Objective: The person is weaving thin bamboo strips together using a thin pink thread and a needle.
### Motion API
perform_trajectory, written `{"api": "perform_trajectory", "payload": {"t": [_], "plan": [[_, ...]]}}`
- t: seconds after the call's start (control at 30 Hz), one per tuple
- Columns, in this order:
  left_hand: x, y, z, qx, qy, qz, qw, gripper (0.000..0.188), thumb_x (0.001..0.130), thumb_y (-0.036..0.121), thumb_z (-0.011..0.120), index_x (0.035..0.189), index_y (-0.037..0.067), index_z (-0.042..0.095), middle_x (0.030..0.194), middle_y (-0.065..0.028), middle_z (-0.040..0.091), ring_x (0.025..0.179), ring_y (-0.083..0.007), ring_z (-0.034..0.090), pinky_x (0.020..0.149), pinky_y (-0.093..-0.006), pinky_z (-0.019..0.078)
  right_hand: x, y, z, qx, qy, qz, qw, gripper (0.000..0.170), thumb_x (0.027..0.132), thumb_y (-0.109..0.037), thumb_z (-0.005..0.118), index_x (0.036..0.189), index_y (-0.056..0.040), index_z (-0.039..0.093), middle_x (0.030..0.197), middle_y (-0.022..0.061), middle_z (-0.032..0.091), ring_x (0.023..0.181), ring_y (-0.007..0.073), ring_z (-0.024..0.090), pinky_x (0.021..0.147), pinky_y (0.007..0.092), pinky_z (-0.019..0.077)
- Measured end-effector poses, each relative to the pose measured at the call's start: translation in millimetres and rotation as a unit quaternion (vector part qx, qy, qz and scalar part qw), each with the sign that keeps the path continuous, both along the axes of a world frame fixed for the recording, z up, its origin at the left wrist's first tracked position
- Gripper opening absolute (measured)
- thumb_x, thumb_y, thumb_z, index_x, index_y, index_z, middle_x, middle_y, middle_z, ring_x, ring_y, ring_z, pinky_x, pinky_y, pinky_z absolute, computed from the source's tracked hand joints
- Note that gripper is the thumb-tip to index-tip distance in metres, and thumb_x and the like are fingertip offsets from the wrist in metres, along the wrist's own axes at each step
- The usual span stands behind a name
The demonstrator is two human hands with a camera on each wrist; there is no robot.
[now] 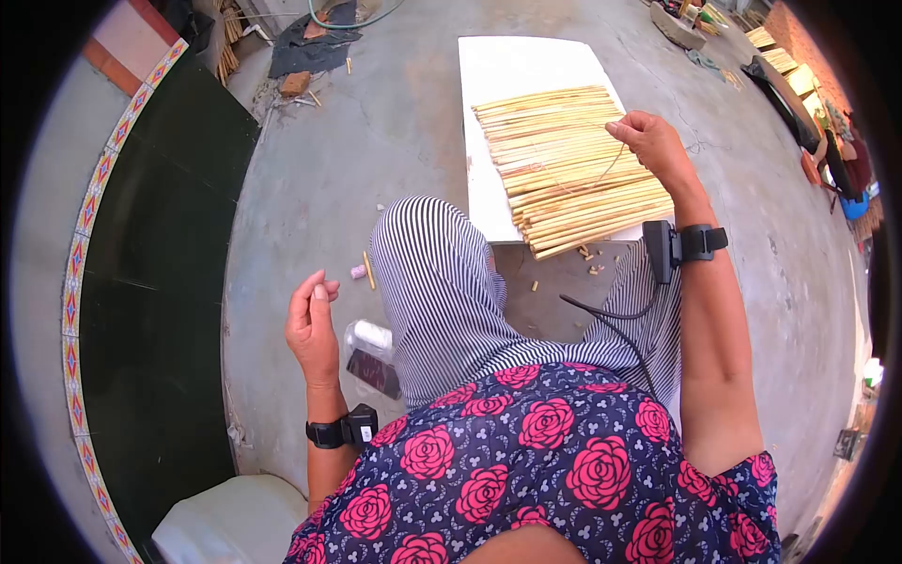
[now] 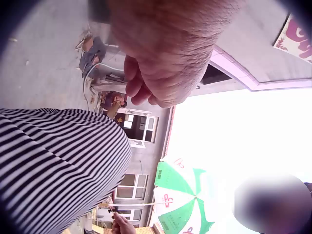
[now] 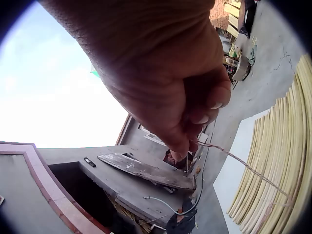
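My right hand [image 1: 655, 148] is raised above the right side of a row of pale yellow reed stalks [image 1: 564, 160]. Thumb and fingertips pinch a thin brown twine [image 3: 239, 160], which runs down to the stalks and lies loosely across them. The stalks lie side by side on a white board [image 1: 526, 64] in front of my knees. Off to the left, my left hand [image 1: 315, 331] is held up beside my striped knee, fingers loosely bent, with nothing visible in it. In the left wrist view its fingers [image 2: 139, 87] are partly hidden behind the palm.
By the left knee are a white spool [image 1: 372, 334], a dark device with a display [image 1: 374, 372] and a short stalk piece [image 1: 368, 271]. Small cut bits [image 1: 594, 270] lie under the board's near edge. A dark green panel [image 1: 160, 282] borders the floor at left.
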State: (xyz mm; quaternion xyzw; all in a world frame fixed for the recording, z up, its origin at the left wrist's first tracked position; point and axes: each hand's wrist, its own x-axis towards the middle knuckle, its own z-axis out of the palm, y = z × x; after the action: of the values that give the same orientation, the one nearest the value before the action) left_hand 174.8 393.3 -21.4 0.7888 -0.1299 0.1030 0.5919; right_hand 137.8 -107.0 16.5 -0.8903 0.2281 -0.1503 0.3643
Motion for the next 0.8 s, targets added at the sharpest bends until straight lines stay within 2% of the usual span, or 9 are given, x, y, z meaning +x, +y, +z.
{"api": "perform_trajectory", "payload": {"t": [0.1, 0.17, 0.23, 0.3, 0.43, 0.53, 0.6, 0.73, 0.8], "plan": [[-11, -54, 84, 0.019, -0.145, -0.197, 0.969, 0.024, 0.094, 0.005, 0.059, 0.117, 0.000, 0.065, 0.100, -0.0101, 0.070, 0.091, -0.0169, 0.065, 0.081, -0.0298, 0.0513, 5, -27, -17, -0.005, 0.028, 0.017, 0.999, 0.033, 0.088, -0.035, 0.070, 0.084, -0.0019, 0.068, 0.069, 0.0055, 0.062, 0.066, 0.0154, 0.054, 0.062, 0.0333, 0.0440], [-21, -115, 133, 0.104, -0.285, -0.399, 0.865, 0.025, 0.091, 0.004, 0.057, 0.114, 0.000, 0.065, 0.104, -0.0127, 0.070, 0.092, -0.0221, 0.066, 0.082, -0.0366, 0.0513, 17, -44, -43, -0.012, 0.035, 0.024, 0.999, 0.035, 0.087, -0.036, 0.071, 0.083, -0.0014, 0.068, 0.072, 0.0091, 0.065, 0.069, 0.0189, 0.059, 0.066, 0.0348, 0.0466], [-49, -195, 157, 0.027, -0.300, -0.573, 0.763, 0.028, 0.085, 0.004, 0.063, 0.112, 0.001, 0.067, 0.110, -0.0129, 0.069, 0.094, -0.0289, 0.066, 0.080, -0.0392, 0.0505, 29, -47, -74, -0.001, 0.023, 0.006, 1.000, 0.034, 0.086, -0.037, 0.071, 0.084, -0.0032, 0.069, 0.075, 0.0115, 0.068, 0.072, 0.0244, 0.063, 0.068, 0.0376, 0.0487], [-91, -270, 145, -0.130, -0.318, -0.663, 0.665, 0.023, 0.084, 0.011, 0.065, 0.106, 0.005, 0.067, 0.107, -0.0115, 0.066, 0.098, -0.0298, 0.063, 0.084, -0.0404, 0.0474, 30, -37, -81, -0.184, 0.091, 0.019, 0.979, 0.031, 0.084, -0.037, 0.071, 0.085, -0.0061, 0.070, 0.081, 0.0129, 0.070, 0.078, 0.0300, 0.066, 0.070, 0.0412, 0.0501], [-181, -355, 136, -0.298, -0.284, -0.745, 0.525, 0.020, 0.086, 0.024, 0.066, 0.093, 0.006, 0.066, 0.096, -0.0132, 0.063, 0.100, -0.0315, 0.059, 0.084, -0.0465, 0.0452, 35, -39, -82, -0.140, 0.110, 0.105, 0.978, 0.028, 0.083, -0.036, 0.070, 0.086, -0.0076, 0.071, 0.082, 0.0140, 0.070, 0.081, 0.0330, 0.065, 0.072, 0.0430, 0.0505], [-240, -405, 99, -0.331, -0.147, -0.844, 0.397, 0.060, 0.087, 0.051, 0.066, 0.122, 0.002, 0.063, 0.118, -0.0230, 0.062, 0.108, -0.0379, 0.058, 0.090, -0.0438, 0.0463, 29, -46, -80, -0.116, 0.118, 0.147, 0.975, 0.027, 0.084, -0.033, 0.070, 0.087, -0.0060, 0.070, 0.079, 0.0141, 0.069, 0.076, 0.0321, 0.064, 0.070, 0.0411, 0.0501], [-200, -395, 114, -0.245, -0.137, -0.863, 0.419, 0.063, 0.090, 0.051, 0.063, 0.124, -0.002, 0.060, 0.117, -0.0245, 0.062, 0.111, -0.0393, 0.057, 0.095, -0.0457, 0.0452, 20, -44, -72, -0.062, 0.103, 0.170, 0.978, 0.027, 0.084, -0.032, 0.070, 0.086, -0.0053, 0.070, 0.078, 0.0142, 0.068, 0.074, 0.0305, 0.064, 0.069, 0.0398, 0.0497], [-175, -407, 103, -0.326, -0.079, -0.808, 0.484, 0.064, 0.089, 0.052, 0.065, 0.123, -0.001, 0.060, 0.117, -0.0228, 0.063, 0.111, -0.0385, 0.057, 0.095, -0.0448, 0.0446, 21, -51, -83, -0.010, 0.111, 0.198, 0.974, 0.027, 0.085, -0.031, 0.071, 0.085, -0.0039, 0.069, 0.075, 0.0140, 0.067, 0.070, 0.0279, 0.063, 0.065, 0.0375, 0.0489], [-169, -409, 100, -0.352, -0.054, -0.807, 0.471, 0.065, 0.087, 0.054, 0.066, 0.122, -0.001, 0.061, 0.116, -0.0227, 0.063, 0.110, -0.0385, 0.057, 0.095, -0.0447, 0.0447, 23, -50, -87, 0.003, 0.098, 0.213, 0.972, 0.027, 0.085, -0.030, 0.072, 0.084, -0.0032, 0.068, 0.073, 0.0126, 0.066, 0.066, 0.0263, 0.062, 0.063, 0.0363, 0.0486]]}}
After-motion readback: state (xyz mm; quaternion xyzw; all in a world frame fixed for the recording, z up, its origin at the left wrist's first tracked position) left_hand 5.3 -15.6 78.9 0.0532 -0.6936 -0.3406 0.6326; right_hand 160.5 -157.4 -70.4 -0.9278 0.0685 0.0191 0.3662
